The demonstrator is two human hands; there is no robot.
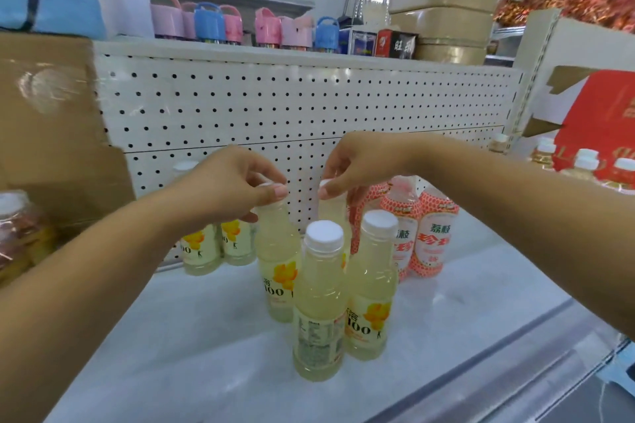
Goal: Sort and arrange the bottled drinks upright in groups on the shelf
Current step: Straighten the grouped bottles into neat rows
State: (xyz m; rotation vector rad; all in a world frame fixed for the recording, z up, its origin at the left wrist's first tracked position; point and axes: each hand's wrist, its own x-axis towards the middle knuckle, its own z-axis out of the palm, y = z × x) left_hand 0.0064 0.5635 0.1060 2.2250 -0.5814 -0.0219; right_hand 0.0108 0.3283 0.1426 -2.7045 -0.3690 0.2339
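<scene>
Several pale yellow drink bottles with white caps stand upright on the white shelf (206, 336). My left hand (237, 182) pinches the cap of one yellow bottle (278, 261). My right hand (357, 161) pinches the cap of another yellow bottle (331, 213) standing behind the front pair. Two more yellow bottles stand nearest me, one in the middle (319, 302) and one to its right (372, 288). Another two yellow bottles (216, 247) stand against the pegboard at the left. Red-and-white patterned bottles (431, 237) stand grouped at the right.
A white pegboard (275, 106) backs the shelf. Cardboard boxes (48, 120) stand at the left, with a wrapped pack of bottles (17, 233) below them. A red carton (598, 124) and more capped bottles (584, 161) sit at the right. The shelf's front rail (498, 364) runs diagonally.
</scene>
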